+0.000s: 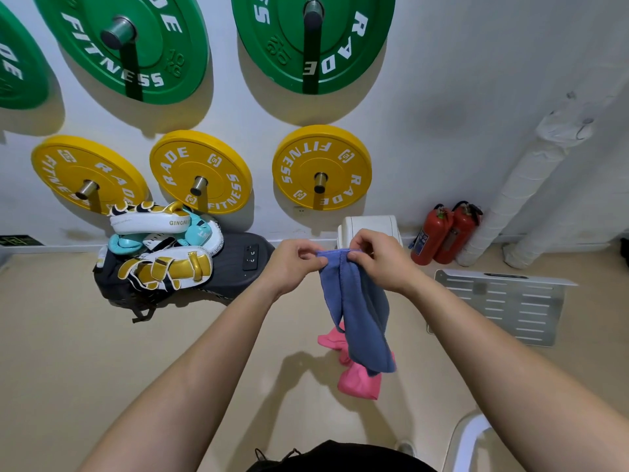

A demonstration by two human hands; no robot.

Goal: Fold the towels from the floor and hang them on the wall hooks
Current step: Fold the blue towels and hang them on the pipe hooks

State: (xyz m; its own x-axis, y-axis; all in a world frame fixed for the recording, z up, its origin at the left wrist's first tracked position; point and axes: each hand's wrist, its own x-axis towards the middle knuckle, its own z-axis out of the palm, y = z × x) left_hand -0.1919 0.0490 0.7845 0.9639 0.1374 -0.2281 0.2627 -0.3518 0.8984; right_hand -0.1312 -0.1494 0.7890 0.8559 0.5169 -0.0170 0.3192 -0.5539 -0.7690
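Observation:
A blue towel [360,311] hangs in front of me, pinched at its top edge by both hands. My left hand [294,264] grips the left end of that edge and my right hand [377,258] grips the right end, the two hands close together. The towel droops in loose folds down toward the floor. A pink towel [359,381] lies crumpled on the beige floor below, partly hidden behind the blue one. No wall hooks for towels are in view.
Green and yellow weight plates [321,168] hang on pegs on the white wall. Boxing pads [160,243] are piled on a dark mat at the left. Two red fire extinguishers [442,233], a white box [371,224], a wrapped pipe and a slotted metal plate [503,304] sit at the right.

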